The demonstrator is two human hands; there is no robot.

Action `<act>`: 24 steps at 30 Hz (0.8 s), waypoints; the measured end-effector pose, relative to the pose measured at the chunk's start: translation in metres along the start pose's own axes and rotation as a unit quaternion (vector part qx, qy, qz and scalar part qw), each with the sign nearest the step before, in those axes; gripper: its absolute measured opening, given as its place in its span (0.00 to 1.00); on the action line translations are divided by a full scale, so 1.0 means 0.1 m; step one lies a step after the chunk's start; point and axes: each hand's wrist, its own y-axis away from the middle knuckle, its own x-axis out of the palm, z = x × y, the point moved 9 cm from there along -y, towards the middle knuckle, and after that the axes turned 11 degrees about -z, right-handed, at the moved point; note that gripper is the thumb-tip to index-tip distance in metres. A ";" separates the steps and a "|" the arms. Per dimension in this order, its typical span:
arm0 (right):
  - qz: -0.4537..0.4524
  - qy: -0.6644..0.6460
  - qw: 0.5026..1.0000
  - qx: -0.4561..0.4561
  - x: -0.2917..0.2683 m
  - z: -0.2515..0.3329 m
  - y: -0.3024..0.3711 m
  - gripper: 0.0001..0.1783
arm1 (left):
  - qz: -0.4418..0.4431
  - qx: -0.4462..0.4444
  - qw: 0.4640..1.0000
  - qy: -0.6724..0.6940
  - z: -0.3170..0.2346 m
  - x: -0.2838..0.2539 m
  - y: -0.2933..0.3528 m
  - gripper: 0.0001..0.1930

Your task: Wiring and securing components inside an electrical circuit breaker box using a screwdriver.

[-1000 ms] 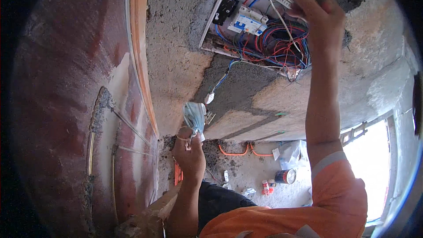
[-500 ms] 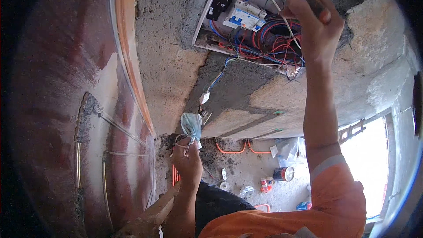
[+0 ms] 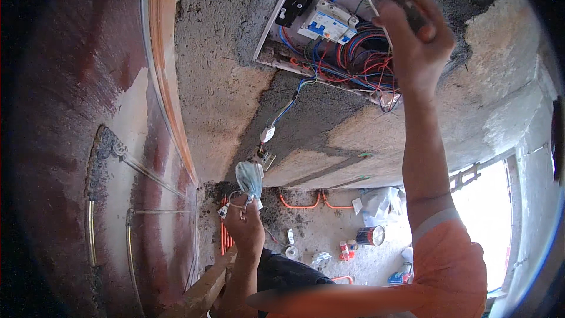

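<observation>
Wall (image 3: 218, 53): rough; box (image 3: 276, 19) uncovered
Breaker (image 3: 328, 22): looks mounted; wires (image 3: 368, 44) left loosely coiled
Your left hand (image 3: 246, 227): closed round mask (image 3: 249, 179)
Your right hand (image 3: 421, 53): gripping dark tool (image 3: 412, 16), well apart

One mask (image 3: 249, 180), one tool (image 3: 412, 15), one wiring box (image 3: 278, 15) show.

Mask (image 3: 249, 179) I hold: crinkled matt cloth | dark bar (image 3: 413, 17) in my grip: dull, material unclear | electrical box (image 3: 279, 16), left edge: smooth pale rim | breaker (image 3: 329, 22), mid-box: smooth white plastic | wires (image 3: 365, 47), box's lower right corner: glossy plastic sheathing | wall (image 3: 215, 53): rough matt cement | trim strip (image 3: 162, 41): smooth wood | my sleeve (image 3: 444, 253): matt cloth
</observation>
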 end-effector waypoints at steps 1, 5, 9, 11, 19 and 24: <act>0.002 0.001 1.000 0.000 0.01 0.05 -0.04 0.14 | 0.011 -0.023 0.999 0.018 0.08 0.01 0.01 0.06; 0.062 0.067 0.994 0.059 0.07 0.10 -0.14 0.20 | 0.005 -0.095 0.995 0.030 0.34 0.02 0.07 0.06; 0.010 0.053 0.997 0.049 -0.09 0.10 -0.14 0.14 | 0.010 -0.025 1.000 -0.013 0.17 0.01 0.06 0.06; 0.009 0.067 0.997 0.041 -0.11 0.14 -0.15 0.14 | 0.009 0.003 1.000 -0.024 0.06 -0.01 0.05 0.07; -0.037 -0.104 0.989 0.094 -0.49 0.18 0.53 0.15 | -0.045 0.175 0.982 -0.062 -0.63 -0.09 -0.13 0.06; -0.128 -0.155 0.969 0.146 -0.54 -0.19 0.58 0.15 | -0.074 0.217 0.971 0.064 -1.55 0.42 -0.55 0.11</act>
